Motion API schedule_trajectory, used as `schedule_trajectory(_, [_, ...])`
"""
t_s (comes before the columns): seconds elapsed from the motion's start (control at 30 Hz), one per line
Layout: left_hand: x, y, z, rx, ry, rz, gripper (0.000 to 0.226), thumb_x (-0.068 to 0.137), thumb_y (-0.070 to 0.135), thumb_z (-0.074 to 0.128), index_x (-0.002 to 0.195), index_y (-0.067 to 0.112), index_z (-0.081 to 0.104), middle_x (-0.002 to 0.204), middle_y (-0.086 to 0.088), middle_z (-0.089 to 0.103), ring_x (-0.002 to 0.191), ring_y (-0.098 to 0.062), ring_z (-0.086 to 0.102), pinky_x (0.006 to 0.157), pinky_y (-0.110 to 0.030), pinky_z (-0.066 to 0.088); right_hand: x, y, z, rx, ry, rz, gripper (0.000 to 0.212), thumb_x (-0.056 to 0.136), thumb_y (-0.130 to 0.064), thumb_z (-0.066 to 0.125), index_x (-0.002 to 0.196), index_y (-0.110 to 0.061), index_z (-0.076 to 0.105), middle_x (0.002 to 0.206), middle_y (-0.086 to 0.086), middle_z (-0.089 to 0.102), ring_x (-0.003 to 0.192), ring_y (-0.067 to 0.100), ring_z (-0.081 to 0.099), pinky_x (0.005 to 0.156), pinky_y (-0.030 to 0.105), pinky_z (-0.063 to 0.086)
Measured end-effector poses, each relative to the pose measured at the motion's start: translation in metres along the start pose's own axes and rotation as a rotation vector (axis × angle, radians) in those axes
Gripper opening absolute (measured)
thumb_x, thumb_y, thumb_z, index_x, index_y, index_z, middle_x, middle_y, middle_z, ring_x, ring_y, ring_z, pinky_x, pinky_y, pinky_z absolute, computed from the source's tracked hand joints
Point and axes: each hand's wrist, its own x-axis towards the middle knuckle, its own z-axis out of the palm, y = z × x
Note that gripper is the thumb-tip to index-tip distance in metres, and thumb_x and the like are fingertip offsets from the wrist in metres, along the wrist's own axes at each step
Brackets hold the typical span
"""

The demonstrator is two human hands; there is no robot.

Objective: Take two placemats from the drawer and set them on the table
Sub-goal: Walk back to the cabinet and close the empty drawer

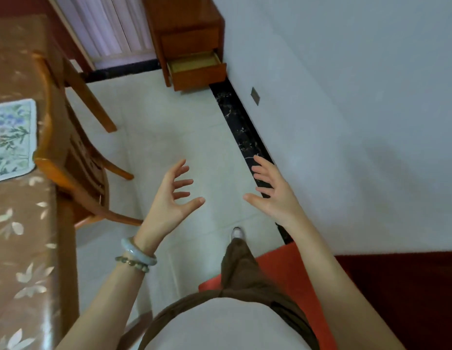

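Floral placemat point(12, 138) already lies on the surface point(22, 223) at nine o'clock, so one remains; my left hand point(173, 195) and right hand point(271, 192), spread empty, face the open drawer point(194, 63) at twelve.

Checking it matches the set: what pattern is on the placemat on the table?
Pale placemat, blue-green floral print; head view.

Floral placemat point(11, 137) flat on tabletop point(25, 223) to my left, by chair. Lower drawer point(197, 68) of wooden cabinet pulled open ahead, against wall.
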Motion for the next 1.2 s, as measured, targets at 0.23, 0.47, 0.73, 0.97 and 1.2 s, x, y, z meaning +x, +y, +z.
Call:
schedule_trajectory(0.23, [0.138, 0.029, 0.017, -0.003, 0.109, -0.046, 0.086, 0.078, 0.013, 0.076, 0.147, 0.027, 0.027, 0.142, 0.0, 0.041, 0.119, -0.015, 0.054, 0.096, -0.034, 0.05, 0.155, -0.028, -0.055, -0.026, -0.134, -0.019, 0.078, 0.077, -0.008, 0.073, 0.14, -0.035, 0.036, 0.134, -0.006, 0.049, 0.121, 0.003, 0.048, 0.1, 0.029, 0.045])
schedule_trajectory(0.47, [0.257, 0.03, 0.001, -0.02, 0.196, -0.097, 0.086, 0.079, 0.016, 0.075, 0.147, 0.029, 0.024, 0.14, 0.006, 0.041, 0.118, -0.008, 0.054, 0.093, -0.024, 0.049, 0.299, -0.053, -0.064, -0.072, -0.241, -0.032, 0.079, 0.078, -0.007, 0.073, 0.142, -0.033, 0.034, 0.135, -0.005, 0.048, 0.123, 0.007, 0.047, 0.102, 0.034, 0.045])
schedule_trajectory(0.73, [0.434, 0.018, -0.059, -0.017, 0.196, -0.069, 0.084, 0.08, 0.017, 0.075, 0.146, 0.032, 0.025, 0.14, 0.006, 0.041, 0.118, -0.006, 0.053, 0.09, -0.016, 0.048, 0.479, -0.089, -0.044, -0.106, -0.212, -0.049, 0.081, 0.078, -0.01, 0.074, 0.142, -0.034, 0.032, 0.135, -0.005, 0.047, 0.123, 0.008, 0.047, 0.103, 0.036, 0.045])
schedule_trajectory(0.97, [0.57, 0.03, -0.108, -0.019, 0.172, -0.06, 0.083, 0.079, 0.015, 0.075, 0.144, 0.031, 0.026, 0.14, 0.002, 0.041, 0.118, -0.011, 0.054, 0.093, -0.026, 0.05, 0.611, -0.135, -0.03, -0.1, -0.205, -0.059, 0.081, 0.078, -0.011, 0.074, 0.144, -0.03, 0.031, 0.136, -0.006, 0.047, 0.124, 0.008, 0.046, 0.103, 0.032, 0.044])
schedule_trajectory(1.2, [0.684, 0.023, -0.118, -0.006, 0.153, -0.116, 0.085, 0.077, 0.014, 0.077, 0.144, 0.029, 0.028, 0.138, 0.003, 0.043, 0.117, -0.011, 0.055, 0.091, -0.024, 0.051, 0.729, -0.148, -0.036, -0.072, -0.219, -0.001, 0.08, 0.079, -0.009, 0.072, 0.144, -0.03, 0.031, 0.135, -0.007, 0.046, 0.125, 0.008, 0.045, 0.104, 0.034, 0.043])
